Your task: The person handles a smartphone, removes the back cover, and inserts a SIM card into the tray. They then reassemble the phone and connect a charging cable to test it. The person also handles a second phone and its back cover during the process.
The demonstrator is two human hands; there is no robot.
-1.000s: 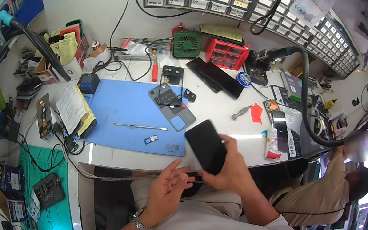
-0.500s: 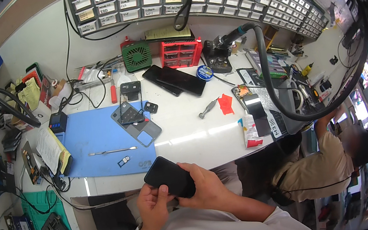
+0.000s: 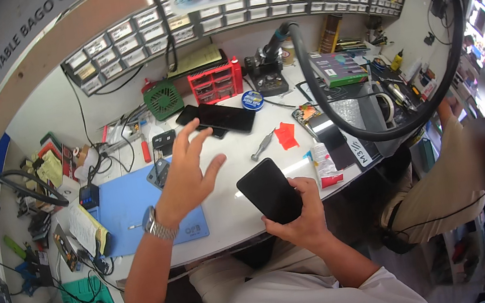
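- Your right hand had the phone. Your thumb was on one side and your fingers were on the other, closed on its lower part.
- The phone was in front of you, near the front edge of the white table. Its dark screen faced up, and its top leaned to the left.
- Your left hand held nothing. Its fingers were spread apart, and the thumb stuck out to the right.
- That hand reached out past the right part of the blue mat. It was hard to tell how high its fingertips were.
- You wore a silver watch on your left wrist.
- Near your left fingertips, a long phone lay partly on top of a second phone.
- A grey phone back peeked out from behind your left hand.
- A round blue tin was just beside the long phone.
- A grey tool lay next to some red paper. A white and red tube lay to the right of the phone.
- At the back, a green fan stood left of a red drawer box.
- Off to your right was a co-worker in a tan shirt.
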